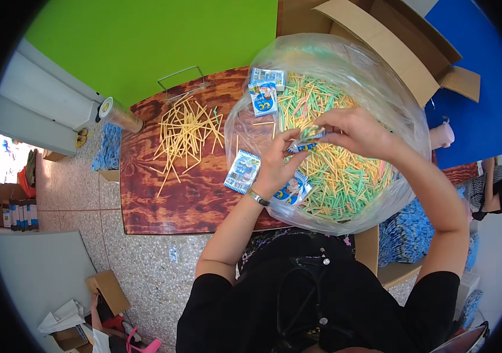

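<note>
A small blue-and-white packet (305,145) is pinched in my left hand (278,163) above a heap of thin pastel sticks (345,170), coloured green, yellow and pink. My right hand (358,130) has its fingers closed on a short bunch of the same sticks (311,133) at the packet's upper end. How far the sticks sit inside the packet is hidden by my fingers. The heap lies in a large clear plastic bag (401,112) with its mouth spread open. Another blue-and-white packet (294,188) lies under my left wrist, and a further packet (242,172) lies beside it.
More packets (263,97) rest at the bag's far left edge. Loose yellow sticks (186,132) are strewn over the red-brown wooden table (162,212). A clear canister (120,115) stands at the table's left corner. An open cardboard box (380,44) is behind the bag; another person (495,191) is at right.
</note>
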The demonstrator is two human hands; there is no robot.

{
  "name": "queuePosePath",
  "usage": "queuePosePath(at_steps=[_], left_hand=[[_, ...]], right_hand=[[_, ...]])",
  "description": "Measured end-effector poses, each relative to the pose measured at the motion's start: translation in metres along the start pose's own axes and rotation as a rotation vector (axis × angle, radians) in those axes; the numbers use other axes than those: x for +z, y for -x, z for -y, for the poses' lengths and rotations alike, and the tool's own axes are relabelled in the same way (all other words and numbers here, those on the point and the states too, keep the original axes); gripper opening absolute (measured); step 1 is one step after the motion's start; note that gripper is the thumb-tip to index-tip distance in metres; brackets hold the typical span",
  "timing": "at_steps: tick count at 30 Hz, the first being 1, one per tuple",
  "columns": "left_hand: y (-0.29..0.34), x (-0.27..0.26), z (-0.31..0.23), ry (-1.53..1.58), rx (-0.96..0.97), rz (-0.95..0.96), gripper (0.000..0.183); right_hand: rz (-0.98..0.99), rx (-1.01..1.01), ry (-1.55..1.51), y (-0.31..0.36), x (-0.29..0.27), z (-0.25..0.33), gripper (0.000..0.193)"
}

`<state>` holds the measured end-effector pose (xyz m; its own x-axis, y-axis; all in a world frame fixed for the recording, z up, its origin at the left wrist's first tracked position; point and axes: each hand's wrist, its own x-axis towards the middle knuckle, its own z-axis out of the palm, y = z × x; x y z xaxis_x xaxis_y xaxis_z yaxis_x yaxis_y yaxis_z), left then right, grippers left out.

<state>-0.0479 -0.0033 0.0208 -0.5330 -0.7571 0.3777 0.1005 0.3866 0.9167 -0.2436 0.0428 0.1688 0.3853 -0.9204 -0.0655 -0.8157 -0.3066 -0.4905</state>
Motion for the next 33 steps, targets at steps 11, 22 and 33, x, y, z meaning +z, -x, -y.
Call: queuePosePath(at_steps=[11, 22, 33], left_hand=[[-0.005, -0.033, 0.021, 0.269, -0.204, -0.074, 0.021], [-0.031, -0.076, 0.054, 0.057, -0.225, 0.042, 0.02], [-0.07, -0.066, 0.108, 0.22, -0.37, -0.023, 0.021]], right_hand=[[-0.458, -0.093, -0.17, -0.008, 0.033, -0.014, 0.01], [-0.583, 0.033, -0.091, -0.028, 0.073, -0.026, 0.013], [-0.344, 0.134, 0.038, 0.01, 0.141, -0.039, 0.015]])
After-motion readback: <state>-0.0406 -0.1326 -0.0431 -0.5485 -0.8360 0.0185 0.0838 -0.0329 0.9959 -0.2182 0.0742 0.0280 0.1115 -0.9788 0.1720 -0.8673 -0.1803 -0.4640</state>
